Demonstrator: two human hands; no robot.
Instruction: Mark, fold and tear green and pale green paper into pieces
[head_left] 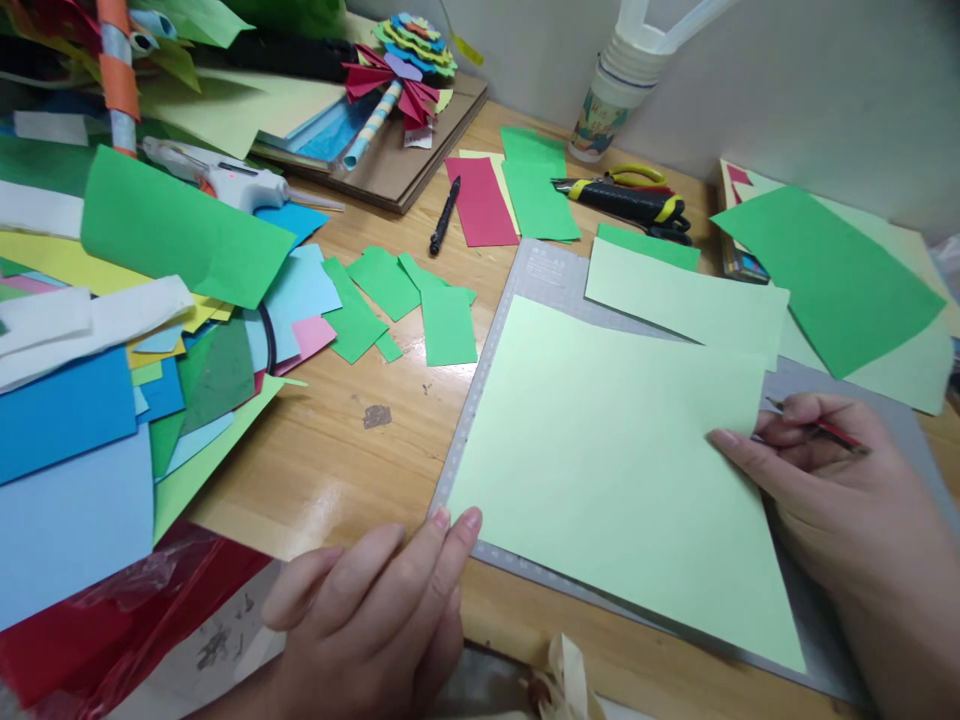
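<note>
A large light green paper sheet (622, 470) lies over a grey cutting mat (551, 265). My left hand (382, 610) reaches to the sheet's near left corner, its fingers stretched out and the fingertips touching the edge. At the right edge is my right hand (840, 480), with the thumb on top of the sheet and the fingers curled behind its edge. A thin red and black pencil (836, 435) is tucked in those same fingers. Beyond the sheet, a smaller light green paper strip (682, 295) rests on the mat.
Paper scraps (67, 410) pile up on the left, near a white glue gun (240, 185). Green paper pieces (450, 325), a black pen (445, 215) and a black and yellow cutter (630, 200) lie behind. A paper cup (604, 110) stands by the wall; green paper (832, 270) is at right.
</note>
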